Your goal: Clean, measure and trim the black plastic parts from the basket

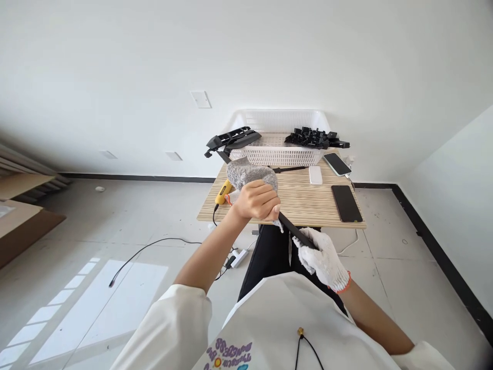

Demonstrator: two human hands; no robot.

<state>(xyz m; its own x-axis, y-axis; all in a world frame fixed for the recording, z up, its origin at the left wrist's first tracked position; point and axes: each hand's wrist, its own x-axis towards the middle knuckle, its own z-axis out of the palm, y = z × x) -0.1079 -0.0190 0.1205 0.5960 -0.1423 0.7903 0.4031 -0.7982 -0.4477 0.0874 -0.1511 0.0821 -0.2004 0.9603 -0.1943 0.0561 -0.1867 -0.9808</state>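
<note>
My left hand (260,200), bare, is closed round a grey cloth (246,172), which is wrapped about a long black plastic strip (293,226). The strip slants from the upper left, near the basket, down toward my body. My right hand (319,257) wears a white knit glove with an orange cuff and is closed on the strip's lower end. Close by my left wrist, on the table, lie a yellow corded tool (223,191) and part of a white glove (233,197); the rest of that glove is hidden behind my hand.
A white plastic basket (281,155) stands at the back of the wooden table (300,203), with black plastic parts (314,137) on it. Two phones (346,203), a white rectangular block (315,174) and a thin black piece (288,169) lie on the tabletop. Cables and a power strip (239,258) are on the floor.
</note>
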